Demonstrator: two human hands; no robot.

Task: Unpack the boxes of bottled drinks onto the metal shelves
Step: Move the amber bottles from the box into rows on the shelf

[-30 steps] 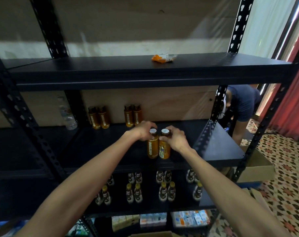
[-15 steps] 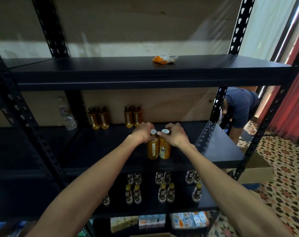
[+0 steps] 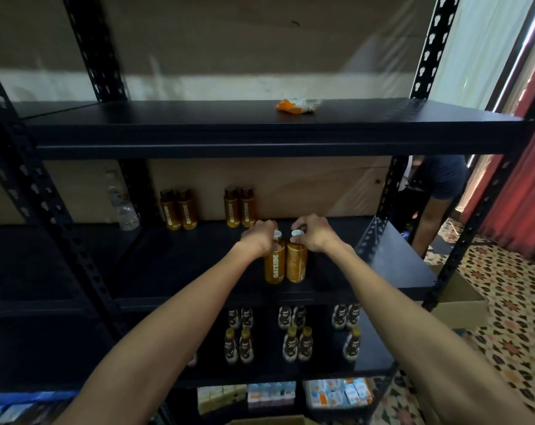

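**Desk:** Where are the drinks?

**Operator:** I see the left bottle (image 3: 275, 262) and the right bottle (image 3: 297, 260), both orange with white caps. They are upright and touching side by side on the middle shelf (image 3: 183, 265), near its front edge.

**Desk:** And the hands?

**Operator:** Both are holding. My left hand (image 3: 258, 237) has its fingers curled round the neck of the left bottle. My right hand (image 3: 313, 236) pinches the right bottle just under its cap. I cannot tell whether the bases bear fully on the shelf.

**Desk:** What else is on that level?

**Operator:** Against the back wall stand two more orange pairs (image 3: 178, 210) and (image 3: 239, 207), well apart from the ones I hold. Further left stands a clear water bottle (image 3: 123, 207).

**Desk:** Above and below?

**Operator:** The top shelf (image 3: 199, 118) carries a crumpled orange wrapper (image 3: 297, 105). The lower shelf (image 3: 321, 368) holds dark bottles (image 3: 290, 332) in pairs, in two rows. Under that I make out packs of small cartons (image 3: 336, 392), too blurred to read.

**Desk:** Around the rack?

**Operator:** To the right, past the upright, a person in a dark shirt (image 3: 441, 185) bends forward. An open cardboard box (image 3: 462, 305) sits on the patterned floor (image 3: 511, 302), with a red curtain (image 3: 523, 185) beyond it.
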